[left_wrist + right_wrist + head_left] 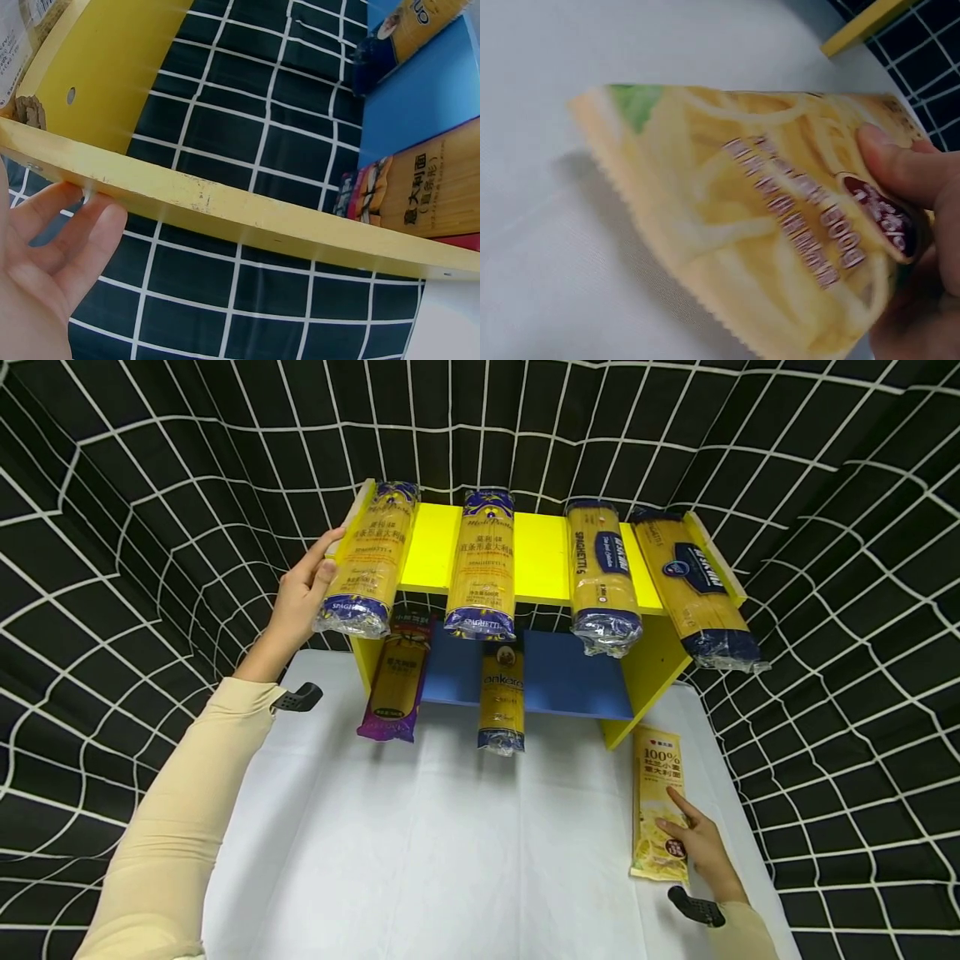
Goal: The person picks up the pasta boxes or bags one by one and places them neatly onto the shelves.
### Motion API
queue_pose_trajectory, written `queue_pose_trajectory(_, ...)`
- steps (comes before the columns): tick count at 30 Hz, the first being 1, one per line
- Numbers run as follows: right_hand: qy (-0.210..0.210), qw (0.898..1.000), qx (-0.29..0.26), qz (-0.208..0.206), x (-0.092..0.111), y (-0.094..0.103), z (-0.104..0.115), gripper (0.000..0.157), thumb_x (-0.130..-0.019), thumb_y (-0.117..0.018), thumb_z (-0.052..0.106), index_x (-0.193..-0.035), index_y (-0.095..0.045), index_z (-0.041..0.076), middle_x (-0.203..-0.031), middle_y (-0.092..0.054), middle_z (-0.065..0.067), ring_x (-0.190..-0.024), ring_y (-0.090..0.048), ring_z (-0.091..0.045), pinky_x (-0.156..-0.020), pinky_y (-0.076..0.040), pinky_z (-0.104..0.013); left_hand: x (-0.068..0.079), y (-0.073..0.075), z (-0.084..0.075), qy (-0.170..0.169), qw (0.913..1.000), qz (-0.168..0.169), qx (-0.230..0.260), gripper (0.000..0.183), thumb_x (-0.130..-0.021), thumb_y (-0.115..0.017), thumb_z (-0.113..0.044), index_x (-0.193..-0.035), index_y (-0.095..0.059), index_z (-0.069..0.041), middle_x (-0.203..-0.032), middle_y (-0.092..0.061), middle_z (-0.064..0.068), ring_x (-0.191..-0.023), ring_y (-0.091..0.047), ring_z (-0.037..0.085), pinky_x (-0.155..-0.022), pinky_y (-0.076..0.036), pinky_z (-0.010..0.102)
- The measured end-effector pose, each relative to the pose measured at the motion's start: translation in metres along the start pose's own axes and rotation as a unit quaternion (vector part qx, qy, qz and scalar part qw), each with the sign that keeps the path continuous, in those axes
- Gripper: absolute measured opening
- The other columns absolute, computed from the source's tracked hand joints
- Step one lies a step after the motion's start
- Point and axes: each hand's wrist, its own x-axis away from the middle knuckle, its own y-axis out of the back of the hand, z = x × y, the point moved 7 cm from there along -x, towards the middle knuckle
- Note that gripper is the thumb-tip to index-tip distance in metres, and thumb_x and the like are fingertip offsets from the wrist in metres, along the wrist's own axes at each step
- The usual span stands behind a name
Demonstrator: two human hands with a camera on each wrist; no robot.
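Observation:
At the far right, my right hand [701,843] grips a yellow pack of pasta [656,827] by its right edge. In the right wrist view the thumb lies over the front of the pasta pack [780,217] and the fingers are under it. My left hand [300,589] is at the upper left of a yellow and blue shelf [540,552]. Its fingertips touch the outer side of the yellow side panel [247,217], beside a spaghetti pack [371,552]. In the left wrist view the left hand [56,262] holds nothing loose.
On the top board lie more spaghetti packs [482,564], overhanging its front edge. Below, a purple-ended pasta pack [397,681] and a blue-and-yellow pack [501,697] stick out over the blue board [573,672]. A white tabletop [450,860] and black gridded cloth [510,410] surround the shelf.

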Motion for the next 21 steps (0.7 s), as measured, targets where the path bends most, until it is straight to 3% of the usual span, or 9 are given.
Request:
queue_pose_trajectory(2, -0.008, 1.000, -0.024, -0.019, 0.001, 0.002, 0.000, 0.081, -0.093, -0.069, 0.032, -0.158, -0.023, 0.023, -0.164, -0.015, -0.019, -0.100, -0.041, 0.021, -0.076, -0.046, -0.005, -0.001, 0.000, 0.001, -0.001, 1.0000, -0.001, 0.000, 0.045, -0.105, -0.040, -0.040, -0.150, -0.038, -0.043, -0.139, -0.057, 0.019, -0.081, -0.059, -0.001, -0.059, -0.049, 0.010)
queue_pose_trajectory(8, -0.019, 0.993, -0.093, -0.074, 0.005, 0.015, 0.014, 0.077, -0.094, -0.068, 0.030, -0.158, -0.023, 0.031, -0.164, -0.019, -0.017, -0.093, -0.050, 0.019, -0.074, -0.048, -0.007, 0.000, 0.001, 0.000, -0.002, 0.9999, -0.008, -0.011, 0.044, -0.104, -0.041, -0.043, -0.148, -0.039, -0.047, -0.139, -0.058, 0.016, -0.082, -0.059, 0.000, -0.060, -0.049, 0.010)
queue_pose_trajectory(11, -0.001, 0.984, -0.149, -0.095, 0.011, 0.026, 0.033, 0.077, -0.095, -0.068, 0.024, -0.157, -0.024, 0.032, -0.164, -0.023, -0.006, -0.090, -0.055, 0.016, -0.071, -0.050, -0.008, 0.002, 0.001, -0.006, -0.001, 0.9999, -0.005, -0.013, 0.045, -0.105, -0.041, -0.042, -0.149, -0.038, -0.045, -0.138, -0.058, 0.018, -0.081, -0.059, -0.001, -0.059, -0.048, 0.010)
queue_pose_trajectory(16, 0.073, 0.956, -0.256, -0.122, 0.020, 0.053, 0.074, 0.075, -0.092, -0.068, 0.007, -0.155, -0.033, 0.027, -0.136, -0.054, 0.011, -0.088, -0.064, 0.009, -0.067, -0.055, -0.012, 0.004, 0.001, -0.011, 0.005, 1.0000, 0.002, -0.005, 0.046, -0.105, -0.040, -0.038, -0.151, -0.037, -0.040, -0.141, -0.055, 0.020, -0.085, -0.058, -0.003, -0.062, -0.049, 0.009)
queue_pose_trajectory(18, 0.106, 0.943, -0.284, -0.137, 0.024, 0.065, 0.091, 0.073, -0.091, -0.068, 0.002, -0.154, -0.037, 0.024, -0.121, -0.060, 0.017, -0.088, -0.067, 0.006, -0.066, -0.055, -0.013, 0.002, 0.000, -0.006, 0.003, 1.0000, 0.000, -0.006, 0.046, -0.105, -0.040, -0.040, -0.151, -0.037, -0.042, -0.141, -0.055, 0.020, -0.086, -0.058, -0.002, -0.062, -0.049, 0.009)
queue_pose_trajectory(21, 0.144, 0.921, -0.329, -0.150, 0.032, 0.082, 0.118, 0.073, -0.089, -0.065, -0.008, -0.152, -0.041, 0.021, -0.114, -0.065, 0.015, -0.086, -0.070, 0.002, -0.063, -0.057, -0.015, 0.001, 0.000, -0.002, -0.002, 0.9999, -0.003, -0.011, 0.045, -0.104, -0.040, -0.043, -0.149, -0.038, -0.046, -0.140, -0.056, 0.018, -0.086, -0.059, 0.000, -0.062, -0.049, 0.010)
